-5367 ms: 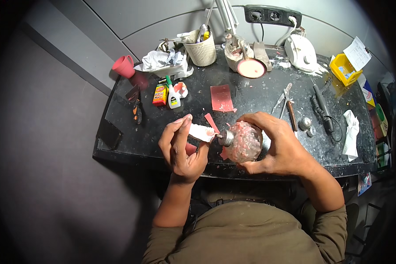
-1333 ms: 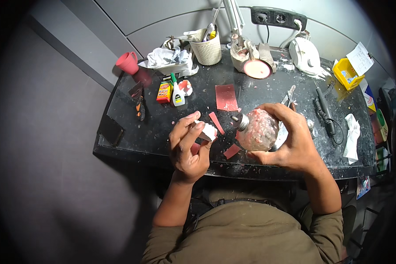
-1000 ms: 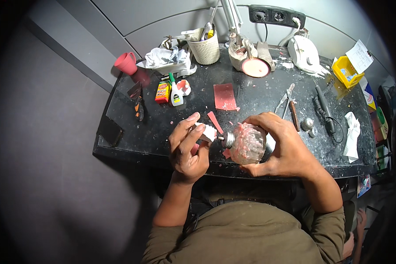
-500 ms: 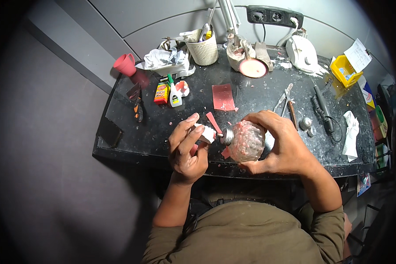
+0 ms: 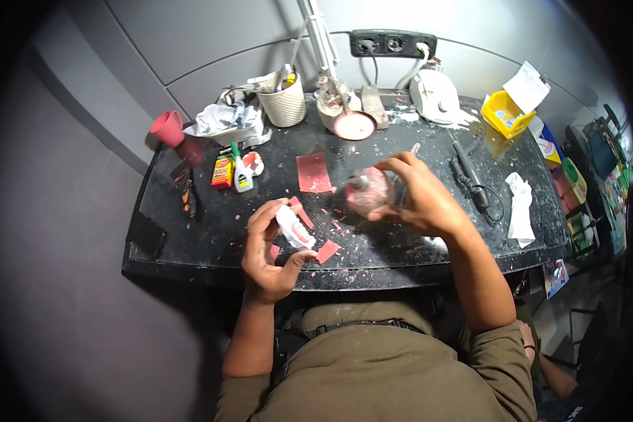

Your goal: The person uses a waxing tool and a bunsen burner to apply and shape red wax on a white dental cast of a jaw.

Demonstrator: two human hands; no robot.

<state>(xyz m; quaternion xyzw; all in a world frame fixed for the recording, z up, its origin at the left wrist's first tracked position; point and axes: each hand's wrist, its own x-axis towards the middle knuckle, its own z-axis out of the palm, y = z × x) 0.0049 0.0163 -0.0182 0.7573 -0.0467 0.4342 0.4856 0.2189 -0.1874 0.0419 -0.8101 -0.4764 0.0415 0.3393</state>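
A white plaster dental cast (image 5: 289, 224) with pink wax on it is held between the fingers and thumb of my left hand (image 5: 264, 260), over the near part of the black bench. My right hand (image 5: 429, 200) grips a round glass spirit lamp (image 5: 373, 195), smeared by motion and spattered with pink wax; its metal neck tilts toward the left. Lamp and cast are apart. Around the cast lie a strip of pink wax (image 5: 302, 211), a smaller wax piece (image 5: 328, 251) and crumbs. Beyond them rests a pink wax sheet (image 5: 313, 173).
At the left are a red mug (image 5: 166, 129), a glue bottle (image 5: 243, 176) and an orange-handled knife (image 5: 188, 200). Behind stand a white basket (image 5: 286, 107) and a small pan (image 5: 355, 126). A black handpiece (image 5: 470, 169), tissue (image 5: 520, 211) and yellow bin (image 5: 498, 114) sit right. Another person's arm (image 5: 557, 380) shows lower right.
The spirit lamp has moved away from the cast, farther back over the bench, in my right hand. My left hand has turned the cast, showing its pink wax. The whole view has shifted.
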